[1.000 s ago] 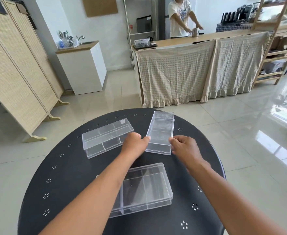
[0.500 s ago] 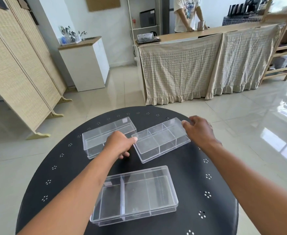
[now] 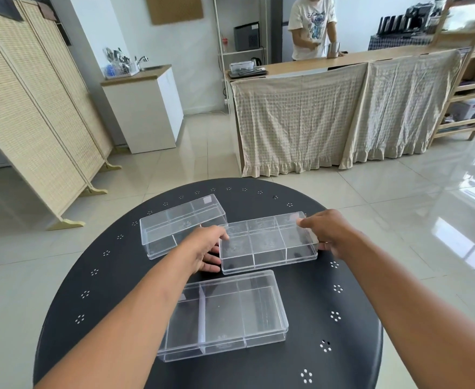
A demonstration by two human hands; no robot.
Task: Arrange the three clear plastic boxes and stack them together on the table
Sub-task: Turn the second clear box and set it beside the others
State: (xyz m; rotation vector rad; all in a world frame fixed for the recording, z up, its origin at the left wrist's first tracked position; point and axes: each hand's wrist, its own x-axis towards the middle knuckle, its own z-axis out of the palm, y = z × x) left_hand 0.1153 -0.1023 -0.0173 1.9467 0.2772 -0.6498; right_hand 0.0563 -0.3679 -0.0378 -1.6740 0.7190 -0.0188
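Now the middle box sits clamped endwise between left hand and right hand grips.

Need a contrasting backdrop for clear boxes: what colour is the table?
Black, with small white dot clusters: table, head view.

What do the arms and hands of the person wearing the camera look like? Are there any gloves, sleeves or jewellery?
Both forearms are bare up to the bottom edge of the picture, with no sleeve in view. The left hand and the right hand wear no gloves. No watch or bracelet shows on either wrist. There is a small dark mark near the right hand's fingers, but it is too small to tell whether it is a ring.
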